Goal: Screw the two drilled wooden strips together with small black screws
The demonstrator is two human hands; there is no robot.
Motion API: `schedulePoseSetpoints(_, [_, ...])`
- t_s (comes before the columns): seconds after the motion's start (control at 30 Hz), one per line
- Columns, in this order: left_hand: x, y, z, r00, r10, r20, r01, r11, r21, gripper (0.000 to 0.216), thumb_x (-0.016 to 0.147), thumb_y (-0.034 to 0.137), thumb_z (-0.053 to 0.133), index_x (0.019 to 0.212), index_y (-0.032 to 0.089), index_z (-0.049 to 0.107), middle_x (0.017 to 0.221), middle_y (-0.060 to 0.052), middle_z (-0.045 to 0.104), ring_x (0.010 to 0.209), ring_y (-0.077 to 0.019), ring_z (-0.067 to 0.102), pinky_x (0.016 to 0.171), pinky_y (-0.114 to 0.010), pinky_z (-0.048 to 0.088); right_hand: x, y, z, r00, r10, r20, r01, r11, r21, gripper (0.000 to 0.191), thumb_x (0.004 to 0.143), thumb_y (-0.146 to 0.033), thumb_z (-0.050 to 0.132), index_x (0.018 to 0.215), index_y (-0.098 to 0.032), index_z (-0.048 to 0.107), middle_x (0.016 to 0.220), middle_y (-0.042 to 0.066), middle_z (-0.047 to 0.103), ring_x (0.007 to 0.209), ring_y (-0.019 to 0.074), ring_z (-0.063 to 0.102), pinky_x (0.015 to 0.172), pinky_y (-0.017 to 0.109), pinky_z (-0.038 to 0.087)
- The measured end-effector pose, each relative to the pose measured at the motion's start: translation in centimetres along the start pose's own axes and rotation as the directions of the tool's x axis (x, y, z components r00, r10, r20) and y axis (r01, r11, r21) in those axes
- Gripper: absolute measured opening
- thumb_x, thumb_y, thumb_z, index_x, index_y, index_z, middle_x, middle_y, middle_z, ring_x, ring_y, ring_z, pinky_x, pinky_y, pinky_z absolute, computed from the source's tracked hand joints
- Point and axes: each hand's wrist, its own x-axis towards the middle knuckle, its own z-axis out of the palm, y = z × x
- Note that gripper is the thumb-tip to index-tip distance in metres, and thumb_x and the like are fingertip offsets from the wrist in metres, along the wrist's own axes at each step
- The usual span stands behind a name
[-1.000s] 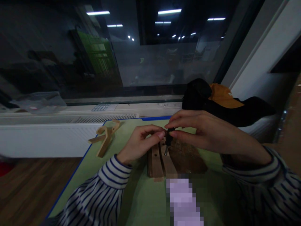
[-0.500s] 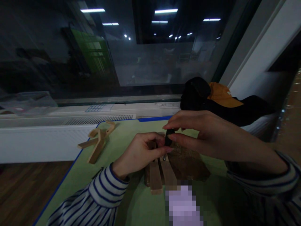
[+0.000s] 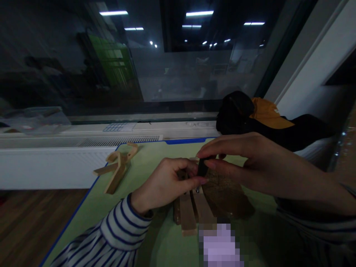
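My right hand (image 3: pixel 244 159) pinches the top of a short black tool handle (image 3: pixel 203 167) between thumb and fingertips. Around its lower end curl the thumb and fingers of my left hand (image 3: pixel 169 181). Just below my left thumb, a small shiny metal piece (image 3: pixel 197 189) shows on one of two pale wooden strips (image 3: pixel 202 205). The other strip (image 3: pixel 188 218) lies beside it, with a narrow gap between them. Both rest on a brown wooden piece (image 3: pixel 233 204). The lower tip of the black handle is hidden by my left fingers.
A wooden assembly of crossed pieces (image 3: pixel 121 168) lies at the left edge of the green tabletop (image 3: pixel 155 230). Dark cloth and an orange cap (image 3: pixel 271 113) sit at the back right. A radiator (image 3: pixel 50 167) and window sill (image 3: pixel 178 129) run behind. A pixelated purple patch (image 3: pixel 221 244) covers the front.
The view has shifted slightly, so most things appear a little further right. Both hands keep their grip, and the black handle looks slightly turned.
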Motion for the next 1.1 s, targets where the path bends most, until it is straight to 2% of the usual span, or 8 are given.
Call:
schedulePoseSetpoints(0.1, [-0.1,0.2,-0.6,0.997,0.07,0.042,-0.072,0.996,0.044,0.009,0.077,0.023,0.066,0.083,0.017,0.068,0.071,0.001,0.066,0.066,-0.0133,0.06,0.061,-0.021,0.048,-0.1,-0.1,0.0,1.0,0.026,0.018,-0.026,1.0,0.007,0.021,0.086,-0.02,0.051,0.104,-0.023,0.061,0.096,-0.002,0.067,0.082,0.0115,0.061,0.073,0.023,0.046])
schedulePoseSetpoints(0.23, [-0.1,0.3,-1.7,0.985,0.139,0.104,-0.151,0.982,0.115,0.022,0.078,0.016,0.06,0.098,0.018,0.067,0.089,-0.003,0.068,0.081,-0.0174,0.062,0.075,-0.028,0.05,-0.1,0.0,0.1,0.998,0.051,0.026,-0.051,0.998,0.024,0.021,0.087,-0.022,0.05,0.104,-0.024,0.06,0.096,-0.001,0.067,0.083,0.0134,0.062,0.073,0.025,0.047])
schedulePoseSetpoints(0.33, [0.1,-0.2,-2.4,0.983,0.176,0.049,-0.181,0.969,0.168,0.034,0.074,0.006,0.053,0.103,0.018,0.065,0.104,-0.006,0.067,0.097,-0.0201,0.06,0.088,-0.034,0.047,0.0,0.1,0.2,0.998,0.055,0.018,-0.056,0.997,0.057,0.023,0.087,-0.022,0.049,0.107,-0.026,0.06,0.096,-0.001,0.067,0.084,0.0146,0.062,0.074,0.027,0.048])
schedulePoseSetpoints(0.43, [0.5,-1.2,-2.4,0.991,0.132,-0.003,-0.128,0.966,0.227,0.033,0.078,0.009,0.051,0.109,0.017,0.063,0.115,-0.008,0.063,0.109,-0.0217,0.056,0.097,-0.037,0.042,0.1,0.1,0.2,0.999,0.053,0.012,-0.054,0.995,0.085,0.025,0.087,-0.021,0.049,0.109,-0.027,0.06,0.097,-0.002,0.067,0.083,0.0142,0.062,0.072,0.026,0.048])
schedulePoseSetpoints(0.53, [0.7,-2.2,-2.0,0.997,0.056,0.049,-0.066,0.972,0.226,0.031,0.087,0.02,0.048,0.116,0.017,0.059,0.122,-0.008,0.06,0.113,-0.0214,0.054,0.099,-0.036,0.04,0.1,0.0,0.2,0.998,0.064,0.03,-0.067,0.993,0.099,0.025,0.088,-0.02,0.048,0.11,-0.025,0.06,0.097,-0.002,0.067,0.082,0.0121,0.061,0.069,0.023,0.047])
schedulePoseSetpoints(0.67, [0.8,-3.0,-1.2,0.996,0.032,0.079,-0.047,0.981,0.186,0.03,0.091,0.024,0.045,0.117,0.018,0.059,0.119,-0.007,0.062,0.11,-0.0211,0.056,0.097,-0.035,0.041,0.1,0.0,0.2,0.997,0.071,0.034,-0.074,0.992,0.106,0.025,0.087,-0.021,0.05,0.109,-0.025,0.06,0.094,-0.003,0.067,0.079,0.0107,0.061,0.067,0.022,0.046])
schedulePoseSetpoints(0.87, [1.0,-3.2,0.1,0.999,0.044,0.002,-0.044,0.995,0.084,0.026,0.091,0.023,0.047,0.109,0.017,0.064,0.112,-0.008,0.065,0.105,-0.021,0.058,0.094,-0.032,0.042,0.1,-0.2,0.2,0.998,0.061,0.012,-0.062,0.993,0.103,0.025,0.086,-0.02,0.051,0.108,-0.028,0.061,0.096,-0.006,0.068,0.081,0.0094,0.061,0.07,0.021,0.046])
schedulePoseSetpoints(1.1, [1.0,-3.4,0.7,0.997,0.014,-0.079,-0.007,0.996,0.087,0.023,0.09,0.023,0.047,0.101,0.014,0.066,0.099,-0.008,0.067,0.094,-0.0208,0.061,0.085,-0.031,0.045,0.1,-0.1,0.3,0.999,0.031,-0.01,-0.03,0.995,0.093,0.026,0.086,-0.018,0.051,0.108,-0.028,0.06,0.095,-0.008,0.068,0.08,0.0075,0.062,0.07,0.017,0.045])
